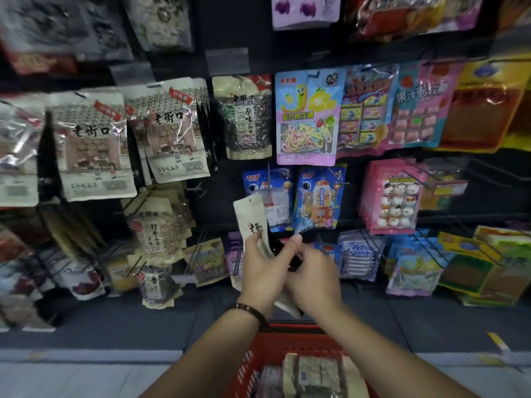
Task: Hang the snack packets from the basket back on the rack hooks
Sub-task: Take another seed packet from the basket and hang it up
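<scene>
The rack (221, 193) fills the view from 9 o'clock round to 3 o'clock, its hooks crowded with hanging packets. The red basket (287, 330) sits at 6 o'clock, below the forearms, with more packets (313, 372) lying in it.

The task's packet, a cream snack packet (251, 216), is held up just under the centre of the view, in front of the rack. It is tilted, its top edge leaning toward 11 o'clock. The left hand (260, 268) has its fingers curled round the packet's middle. The right hand (314, 280), touching the left at 3 o'clock of it, grips the lower part with its thumb raised. The packet's bottom corner shows between the wrists.

Packets with the same brand script (247, 119) hang at 12 o'clock of the held one, and that looks like the likely home, though I cannot tell for sure. A hook (268, 179) juts out just above the held packet.

To do this well, square the packet upright first. Pinch near its top so the hang hole stays stiff and visible, then slide the hole straight along the hook. The foil looks slippery and floppy, so a low grip would probably let the top fold away from the tip. Neighbouring packets could be knocked.
</scene>
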`<move>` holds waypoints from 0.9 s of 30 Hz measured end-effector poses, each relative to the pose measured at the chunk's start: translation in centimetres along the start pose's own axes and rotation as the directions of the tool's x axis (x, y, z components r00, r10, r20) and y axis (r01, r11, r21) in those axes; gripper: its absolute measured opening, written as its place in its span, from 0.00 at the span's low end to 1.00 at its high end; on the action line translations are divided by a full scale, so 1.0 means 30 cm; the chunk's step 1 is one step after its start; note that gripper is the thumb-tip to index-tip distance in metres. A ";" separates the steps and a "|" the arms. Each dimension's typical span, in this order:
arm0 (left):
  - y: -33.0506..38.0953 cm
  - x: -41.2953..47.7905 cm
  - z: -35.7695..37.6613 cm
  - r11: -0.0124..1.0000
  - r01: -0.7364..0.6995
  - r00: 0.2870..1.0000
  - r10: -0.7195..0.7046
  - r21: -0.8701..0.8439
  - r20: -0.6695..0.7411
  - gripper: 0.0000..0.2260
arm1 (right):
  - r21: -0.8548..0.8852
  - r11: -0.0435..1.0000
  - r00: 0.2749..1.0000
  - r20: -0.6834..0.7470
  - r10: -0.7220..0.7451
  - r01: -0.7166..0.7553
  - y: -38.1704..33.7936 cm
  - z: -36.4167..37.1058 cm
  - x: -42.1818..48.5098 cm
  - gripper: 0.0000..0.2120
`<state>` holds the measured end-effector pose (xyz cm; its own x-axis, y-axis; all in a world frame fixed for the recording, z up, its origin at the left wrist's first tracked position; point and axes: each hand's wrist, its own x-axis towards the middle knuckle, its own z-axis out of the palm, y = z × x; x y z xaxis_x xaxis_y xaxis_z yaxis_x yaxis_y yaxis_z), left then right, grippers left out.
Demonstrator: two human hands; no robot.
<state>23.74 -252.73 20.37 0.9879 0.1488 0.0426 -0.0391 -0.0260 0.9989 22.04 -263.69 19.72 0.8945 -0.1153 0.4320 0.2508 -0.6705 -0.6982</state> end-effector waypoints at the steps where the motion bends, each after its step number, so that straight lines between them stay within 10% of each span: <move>1: 0.005 0.026 -0.002 0.996 0.013 1.000 -0.015 -0.086 -0.023 0.33 | -0.126 0.991 0.999 -0.005 -0.047 0.046 -0.028 0.006 -0.014 0.12; 4: 0.004 0.098 -0.058 0.999 -0.032 0.989 0.029 -0.022 -0.147 0.08 | -0.236 0.960 0.985 0.123 -0.123 0.150 -0.072 0.012 -0.030 0.16; 9: 0.040 0.116 -0.190 0.990 0.071 0.997 -0.066 -0.125 0.044 0.09 | 0.015 1.000 1.000 -0.022 0.007 -0.007 -0.042 -0.056 0.094 0.10; 11: 0.092 0.108 -0.234 0.983 0.110 0.988 -0.093 -0.145 0.123 0.09 | 0.068 0.987 0.985 -0.076 0.152 -0.147 -0.031 -0.080 0.189 0.24; 14: 0.156 0.105 -0.280 0.976 0.131 0.980 -0.100 -0.177 0.172 0.09 | 0.321 0.850 0.897 0.293 0.329 -0.417 -0.058 -0.106 0.297 0.35; 19: 0.220 0.120 -0.339 0.985 0.139 0.964 -0.111 -0.102 0.240 0.18 | 0.429 0.804 0.890 0.377 0.257 -0.413 -0.092 -0.087 0.344 0.22; 22: 0.208 0.185 -0.373 0.994 0.093 0.992 -0.088 -0.048 0.095 0.43 | 0.462 0.808 0.919 0.318 0.233 -0.365 -0.118 -0.038 0.349 0.22; 27: 0.219 0.277 -0.434 0.997 -0.063 0.998 0.061 -0.054 -0.030 0.41 | 0.436 0.842 0.938 0.276 0.210 -0.317 -0.219 0.035 0.413 0.20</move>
<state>29.73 -238.80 27.55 0.9788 0.1765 0.1040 -0.1089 0.0186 0.9939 31.87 -259.94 29.05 0.9938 -0.0464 0.1010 0.0893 -0.2089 -0.9739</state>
